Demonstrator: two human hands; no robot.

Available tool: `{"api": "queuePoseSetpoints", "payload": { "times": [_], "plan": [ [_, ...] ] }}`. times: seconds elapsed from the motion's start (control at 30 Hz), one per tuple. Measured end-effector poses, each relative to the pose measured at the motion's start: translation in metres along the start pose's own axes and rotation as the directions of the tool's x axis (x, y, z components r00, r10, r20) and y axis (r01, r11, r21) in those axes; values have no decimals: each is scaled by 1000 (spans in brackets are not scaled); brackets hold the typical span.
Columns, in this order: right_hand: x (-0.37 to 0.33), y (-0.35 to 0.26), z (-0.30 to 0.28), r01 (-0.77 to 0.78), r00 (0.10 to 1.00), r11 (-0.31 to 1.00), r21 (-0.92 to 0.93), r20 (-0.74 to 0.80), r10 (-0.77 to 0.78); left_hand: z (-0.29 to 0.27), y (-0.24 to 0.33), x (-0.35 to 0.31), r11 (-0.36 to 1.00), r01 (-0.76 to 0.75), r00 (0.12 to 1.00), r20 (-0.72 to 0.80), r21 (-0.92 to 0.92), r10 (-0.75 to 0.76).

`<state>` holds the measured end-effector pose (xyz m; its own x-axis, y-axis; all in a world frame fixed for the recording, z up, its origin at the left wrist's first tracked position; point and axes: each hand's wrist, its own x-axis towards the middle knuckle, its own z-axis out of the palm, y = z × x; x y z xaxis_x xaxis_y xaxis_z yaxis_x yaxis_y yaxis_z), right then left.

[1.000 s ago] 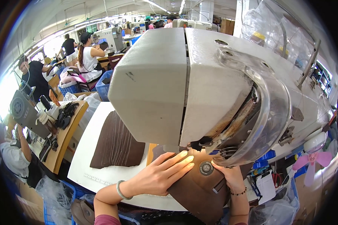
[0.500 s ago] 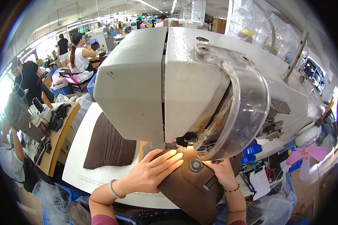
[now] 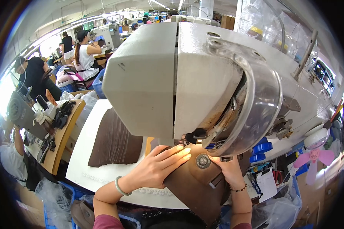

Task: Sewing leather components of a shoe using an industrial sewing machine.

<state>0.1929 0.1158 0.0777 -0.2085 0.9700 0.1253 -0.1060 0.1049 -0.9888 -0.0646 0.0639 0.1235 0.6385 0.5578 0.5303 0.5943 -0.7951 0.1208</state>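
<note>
A brown leather-like panel (image 3: 191,191) with a round dark badge (image 3: 203,161) and a small metal-looking fitting lies under the head of a pale sewing machine (image 3: 141,87). My left hand (image 3: 156,166) rests on the panel's left part, its fingers stretched out together and their tips close to the stitching area. On the panel's right side lies my right hand (image 3: 231,172), thumb toward the badge. The clear curved guard (image 3: 262,110) and machine parts cover some of its fingers, but it looks flat and open. The needle point itself is hidden.
Left of the hands, a stack of brown pieces (image 3: 114,141) lies on the white table (image 3: 80,168). To the right are blue spools (image 3: 260,149), red-handled scissors (image 3: 277,176) and a pink fan (image 3: 314,155). Blue crates (image 3: 53,212) stand below; people work at other machines.
The whole view has shifted slightly. Relative to the machine, the panel and both hands have slid a little farther under the head. The person in black at far left has changed posture.
</note>
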Motion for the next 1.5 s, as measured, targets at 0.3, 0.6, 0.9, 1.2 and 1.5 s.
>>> {"api": "queuePoseSetpoints", "payload": {
  "times": [0.3,0.6,0.9,1.2,1.5],
  "plan": [
    [0,-23,-3,-214,949,977,-9,236,210,14,6,-11,1000,15,1000,21,20,-16],
    [11,-9,-9,-185,949,982,32,265,170,19,-1,-15,996,-75,987,-141,56,82],
    [11,-37,-6,-343,873,938,58,390,295,33,-5,-17,986,-120,972,-187,114,140],
    [14,-29,-9,-377,859,925,47,390,330,35,-11,-20,985,-154,949,-266,75,168],
    [13,-32,-7,-355,862,935,28,398,315,36,-8,-18,979,-184,945,-260,88,201]
  ]
}}
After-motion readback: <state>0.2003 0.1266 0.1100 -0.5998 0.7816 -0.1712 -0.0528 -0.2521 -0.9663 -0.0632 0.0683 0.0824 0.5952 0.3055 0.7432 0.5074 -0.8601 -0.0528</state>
